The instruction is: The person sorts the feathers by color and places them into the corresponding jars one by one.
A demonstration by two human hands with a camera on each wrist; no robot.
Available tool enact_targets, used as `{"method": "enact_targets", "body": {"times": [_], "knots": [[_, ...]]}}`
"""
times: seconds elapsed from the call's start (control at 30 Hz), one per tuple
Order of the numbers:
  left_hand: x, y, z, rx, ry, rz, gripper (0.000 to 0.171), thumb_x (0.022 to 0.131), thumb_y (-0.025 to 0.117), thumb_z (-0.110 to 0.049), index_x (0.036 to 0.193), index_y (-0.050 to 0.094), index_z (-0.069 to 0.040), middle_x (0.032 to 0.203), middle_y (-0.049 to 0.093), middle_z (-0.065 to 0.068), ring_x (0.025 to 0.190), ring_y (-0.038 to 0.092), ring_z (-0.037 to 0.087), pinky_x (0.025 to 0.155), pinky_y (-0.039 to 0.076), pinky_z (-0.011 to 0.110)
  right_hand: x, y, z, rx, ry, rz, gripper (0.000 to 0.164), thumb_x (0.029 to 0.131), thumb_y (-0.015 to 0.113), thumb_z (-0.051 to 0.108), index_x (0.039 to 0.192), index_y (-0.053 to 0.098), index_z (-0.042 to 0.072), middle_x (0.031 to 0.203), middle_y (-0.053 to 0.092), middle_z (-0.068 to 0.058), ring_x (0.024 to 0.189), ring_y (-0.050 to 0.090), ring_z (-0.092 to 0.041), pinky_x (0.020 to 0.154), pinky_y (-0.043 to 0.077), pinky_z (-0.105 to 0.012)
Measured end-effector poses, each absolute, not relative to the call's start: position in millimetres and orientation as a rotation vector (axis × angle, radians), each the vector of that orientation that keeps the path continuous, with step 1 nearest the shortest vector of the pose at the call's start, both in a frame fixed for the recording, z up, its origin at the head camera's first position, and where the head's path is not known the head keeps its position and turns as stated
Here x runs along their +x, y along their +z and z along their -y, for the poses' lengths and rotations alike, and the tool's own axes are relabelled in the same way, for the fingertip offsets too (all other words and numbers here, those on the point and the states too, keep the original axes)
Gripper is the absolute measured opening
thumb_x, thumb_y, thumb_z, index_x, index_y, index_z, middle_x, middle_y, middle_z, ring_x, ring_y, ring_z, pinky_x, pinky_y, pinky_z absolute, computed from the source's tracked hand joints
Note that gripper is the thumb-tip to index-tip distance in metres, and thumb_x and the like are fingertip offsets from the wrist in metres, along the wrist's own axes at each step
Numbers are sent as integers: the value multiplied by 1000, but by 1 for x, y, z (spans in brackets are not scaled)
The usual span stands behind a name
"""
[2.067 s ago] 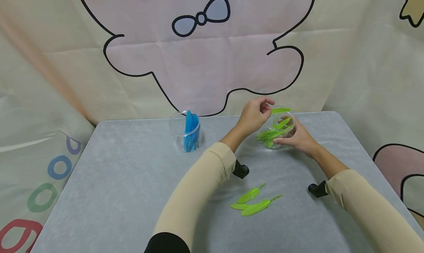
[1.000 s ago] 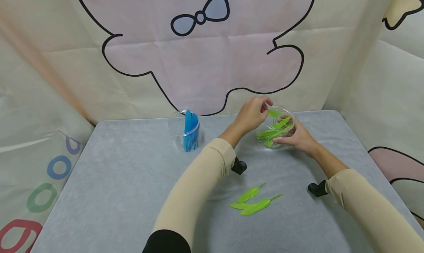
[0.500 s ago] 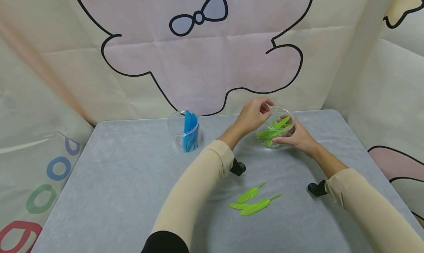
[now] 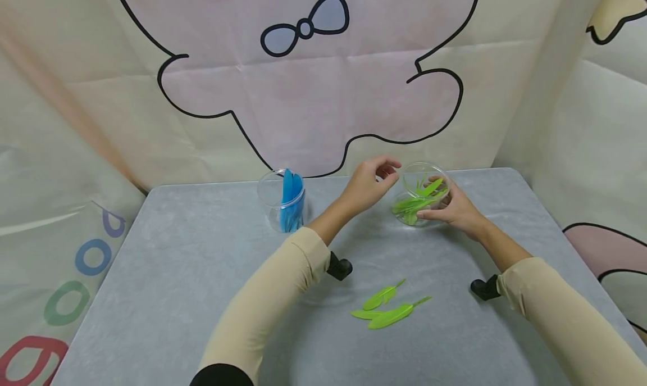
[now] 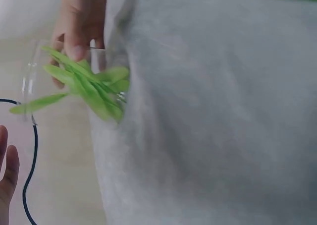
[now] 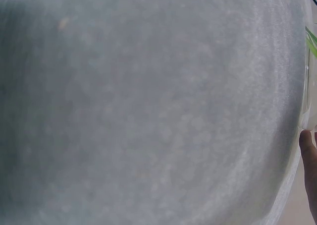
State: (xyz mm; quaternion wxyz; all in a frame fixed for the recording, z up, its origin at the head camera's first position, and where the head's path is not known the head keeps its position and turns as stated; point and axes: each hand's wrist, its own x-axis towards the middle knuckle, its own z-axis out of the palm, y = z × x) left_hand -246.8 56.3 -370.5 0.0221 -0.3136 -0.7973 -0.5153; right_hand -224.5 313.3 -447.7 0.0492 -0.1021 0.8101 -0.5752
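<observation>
A clear plastic cup with several lime-green feathers in it stands at the back right of the table. My right hand grips this cup from its right side, thumb in front. Just left of the rim is my left hand, raised and holding nothing, its fingers loosely bent. In the left wrist view the green feathers lean inside the cup, one reaching to the rim. More green feathers lie on the table nearer to me. The right wrist view catches only my right thumb at the cup's edge.
Another clear cup, holding several blue feathers, stands to the left at the table's back edge. A grey cloth covers the table. Behind it hangs a printed curtain with cartoon shapes.
The left hand has let go of a green feather, which dropped into the right cup, and has drawn back to the left. The right hand has stayed on the cup.
</observation>
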Motion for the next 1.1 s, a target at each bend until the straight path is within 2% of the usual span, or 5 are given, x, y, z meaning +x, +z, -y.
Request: {"method": "enact_targets", "body": {"times": [0.37, 0.6, 0.8, 1.1], "knots": [[-212, -405, -26, -1178, -1664, 2518, 21, 96, 64, -5, 117, 66, -2, 100, 68, 9, 88, 64, 15, 78, 52, 21, -224, -448, -312, -271, -1753, -2479, 80, 80, 81, -2, 144, 32, 5, 131, 48, -10, 105, 62, -5, 81, 52, -19], [-187, -428, -18, -1383, -1650, 2624, 20, 93, 68, -3, 112, 68, 2, 92, 69, 7, 78, 63, 5, 74, 54, 20, -224, -448, -312, -271, -1748, -2483, 81, 80, 82, -1, 143, 31, 5, 129, 49, -9, 105, 62, -6, 80, 53, -20], [-168, -445, -10, -1526, -1621, 2687, 25, 91, 71, -3, 115, 68, 3, 94, 71, 8, 79, 62, 1, 75, 53, 15, -224, -449, -314, -323, -1745, -2484, 78, 81, 81, 1, 141, 33, 4, 125, 52, -8, 104, 63, -7, 79, 53, -20], [-145, -457, 6, -1582, -1536, 2833, 24, 89, 74, -6, 113, 69, -3, 80, 67, -6, 71, 60, -3, 69, 52, 14, -224, -448, -313, -314, -1746, -2477, 79, 81, 82, 2, 142, 32, 3, 124, 53, -7, 104, 62, -5, 79, 52, -18]]}}
